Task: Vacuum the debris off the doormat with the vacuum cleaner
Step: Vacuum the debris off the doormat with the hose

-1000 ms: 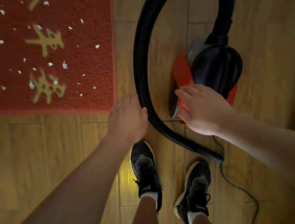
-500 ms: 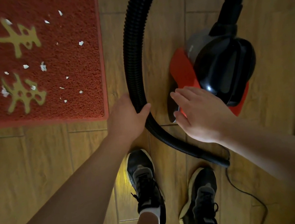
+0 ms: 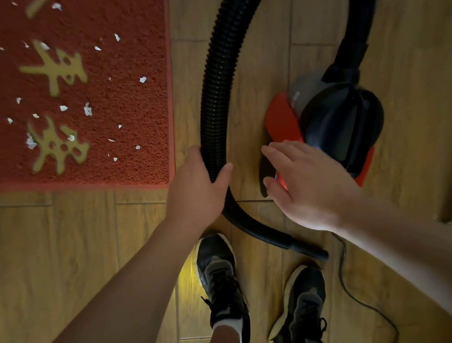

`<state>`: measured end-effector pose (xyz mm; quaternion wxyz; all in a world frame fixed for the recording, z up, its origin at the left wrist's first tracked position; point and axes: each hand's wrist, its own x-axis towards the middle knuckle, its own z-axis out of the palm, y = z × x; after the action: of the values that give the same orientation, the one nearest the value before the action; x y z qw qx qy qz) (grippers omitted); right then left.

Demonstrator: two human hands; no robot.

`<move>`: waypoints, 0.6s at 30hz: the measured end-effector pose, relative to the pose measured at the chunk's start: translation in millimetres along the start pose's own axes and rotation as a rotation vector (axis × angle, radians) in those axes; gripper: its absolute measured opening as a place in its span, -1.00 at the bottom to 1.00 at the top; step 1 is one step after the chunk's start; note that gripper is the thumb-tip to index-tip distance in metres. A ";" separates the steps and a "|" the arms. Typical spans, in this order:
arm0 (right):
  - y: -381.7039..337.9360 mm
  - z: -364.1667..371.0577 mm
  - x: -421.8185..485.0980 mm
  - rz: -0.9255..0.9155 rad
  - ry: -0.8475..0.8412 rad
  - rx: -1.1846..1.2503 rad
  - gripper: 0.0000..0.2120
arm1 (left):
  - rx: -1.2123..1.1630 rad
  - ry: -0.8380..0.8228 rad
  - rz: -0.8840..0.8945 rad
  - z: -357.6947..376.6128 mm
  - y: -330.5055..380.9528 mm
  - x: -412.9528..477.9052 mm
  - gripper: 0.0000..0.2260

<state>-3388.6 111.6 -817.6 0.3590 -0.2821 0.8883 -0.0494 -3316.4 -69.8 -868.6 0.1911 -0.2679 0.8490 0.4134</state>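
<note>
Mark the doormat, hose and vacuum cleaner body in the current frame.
doormat (image 3: 137, 111): head view, bare red pile near its right edge.
hose (image 3: 211, 119): head view, ribbed stretch between mat and canister.
vacuum cleaner body (image 3: 339, 122): head view, dark top dome.

A second ago the left hand (image 3: 194, 188) was just lying against the hose (image 3: 217, 53). Now it's wrapped round it, thumb hooked over the right side. The right hand (image 3: 307, 184) had its fingers bent down onto the red back of the vacuum (image 3: 339, 122); now they're stretched out straight and blurry, and I can't tell if they touch it. There's also more mat (image 3: 134, 112) showing than half a second ago.
</note>
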 end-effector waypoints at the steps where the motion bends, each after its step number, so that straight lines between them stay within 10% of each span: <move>1: -2.9 -7.3 -1.8 -0.008 0.014 0.001 -0.37 | -0.010 0.007 -0.001 -5.0 4.0 -2.6 -0.72; 18: -52.1 -135.6 -4.6 -0.280 0.377 -0.116 -0.43 | -0.151 0.050 0.121 -84.3 64.4 -26.3 -0.65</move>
<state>-3451.9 54.9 -699.7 0.1595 -0.4084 0.8933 -0.0991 -3343.9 -96.6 -766.3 0.1239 -0.2398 0.8346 0.4802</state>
